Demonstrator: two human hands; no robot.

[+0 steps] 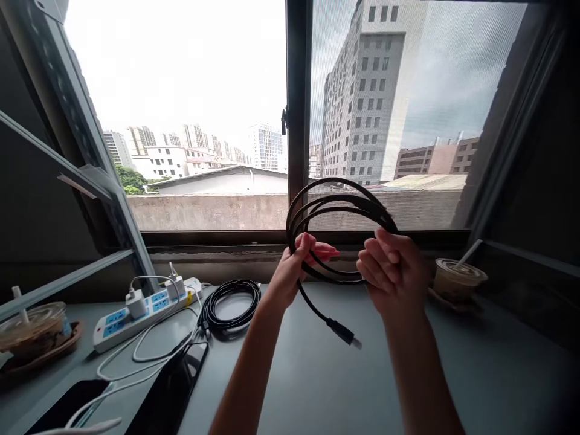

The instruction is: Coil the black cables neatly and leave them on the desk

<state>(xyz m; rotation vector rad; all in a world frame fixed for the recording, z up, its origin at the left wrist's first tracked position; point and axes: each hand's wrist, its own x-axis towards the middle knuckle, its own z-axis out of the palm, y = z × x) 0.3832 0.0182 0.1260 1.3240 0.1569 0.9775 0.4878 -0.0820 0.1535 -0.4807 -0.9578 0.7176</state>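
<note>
The black cable is held up in loose loops above the surface, in front of the window; the left hand pinches the strands at the left side of the loops between thumb and forefinger, its other fingers stretched out; the right hand is curled around the cable at the right side; a plug with a pale tip dangles below, between the hands and clear of the surface; a second, neatly coiled black cable lies beside the power strip. The step in hand looks like gathering the cable into a coil; the next move seems to call for a firm left pinch, while the right hand evens up the loops and minds the loose plug.
</note>
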